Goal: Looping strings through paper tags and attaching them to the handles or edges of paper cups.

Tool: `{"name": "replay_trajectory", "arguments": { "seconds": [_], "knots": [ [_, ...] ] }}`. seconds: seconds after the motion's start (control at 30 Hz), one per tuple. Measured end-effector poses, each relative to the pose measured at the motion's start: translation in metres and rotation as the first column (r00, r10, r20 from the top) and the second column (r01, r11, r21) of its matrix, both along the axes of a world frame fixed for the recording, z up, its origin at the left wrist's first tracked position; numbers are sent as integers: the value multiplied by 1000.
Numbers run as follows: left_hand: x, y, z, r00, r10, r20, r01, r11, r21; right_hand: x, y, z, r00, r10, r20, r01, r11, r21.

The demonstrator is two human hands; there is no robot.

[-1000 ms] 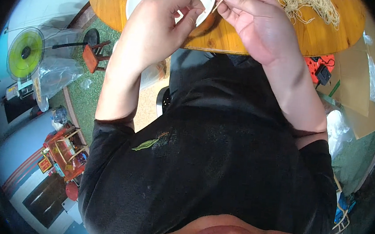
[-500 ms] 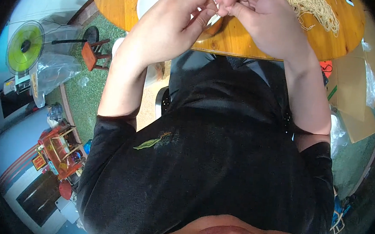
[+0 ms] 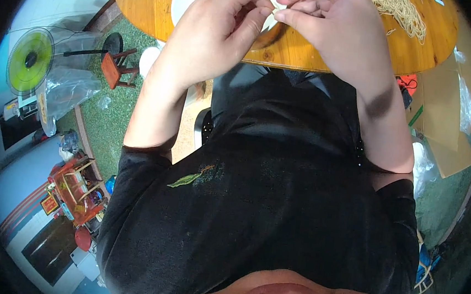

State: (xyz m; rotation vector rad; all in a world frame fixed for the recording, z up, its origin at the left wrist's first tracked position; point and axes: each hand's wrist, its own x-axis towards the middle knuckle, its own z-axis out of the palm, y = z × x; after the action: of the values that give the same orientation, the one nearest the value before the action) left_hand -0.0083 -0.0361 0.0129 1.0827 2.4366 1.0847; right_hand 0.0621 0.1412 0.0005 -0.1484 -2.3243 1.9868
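Note:
My left hand (image 3: 218, 27) and my right hand (image 3: 327, 22) meet fingertip to fingertip above the near edge of a round wooden table (image 3: 287, 51). Together they pinch a small pale piece (image 3: 276, 11), too small to identify. A white plate (image 3: 182, 0) lies on the table under my left hand, mostly hidden. A heap of pale yellow noodle-like strands (image 3: 396, 11) lies on the table just right of my right hand.
A green fan (image 3: 30, 60) stands at the left with a clear plastic bag (image 3: 65, 92) beside it. A small red stool (image 3: 115, 68) sits on the green floor. Cardboard sheets (image 3: 442, 116) lie at the right. A red toy-like shelf (image 3: 74, 189) stands lower left.
Both hands have come closer together and shifted toward the middle of the table edge. Their fingertips now pinch the same small piece.

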Motion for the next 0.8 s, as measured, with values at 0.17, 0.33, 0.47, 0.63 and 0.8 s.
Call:
{"name": "replay_trajectory", "arguments": {
  "seconds": [0.17, 0.33, 0.47, 0.63, 0.8],
  "knots": [
    [7, 2, 1, 997, 72, -31, -72, 997, -14, 6, -8, 4, 986, -76, -149, 122, 938, 324],
    [8, 1, -5, 993, 91, -70, -90, 996, 22, 1, -8, -17, 989, -86, -121, 108, 977, 185],
    [7, 0, -14, 989, 43, -143, -15, 981, 191, 2, -14, -19, 979, -150, -136, 158, 986, 47],
    [4, -1, -11, 947, -54, -317, 72, 996, 45, 1, -13, -24, 981, -169, -95, 157, 979, -127],
    [-30, 13, -73, 822, -37, -568, 478, 586, 654, 3, -16, -9, 979, -201, 17, 202, 976, -83]
  ]
}}
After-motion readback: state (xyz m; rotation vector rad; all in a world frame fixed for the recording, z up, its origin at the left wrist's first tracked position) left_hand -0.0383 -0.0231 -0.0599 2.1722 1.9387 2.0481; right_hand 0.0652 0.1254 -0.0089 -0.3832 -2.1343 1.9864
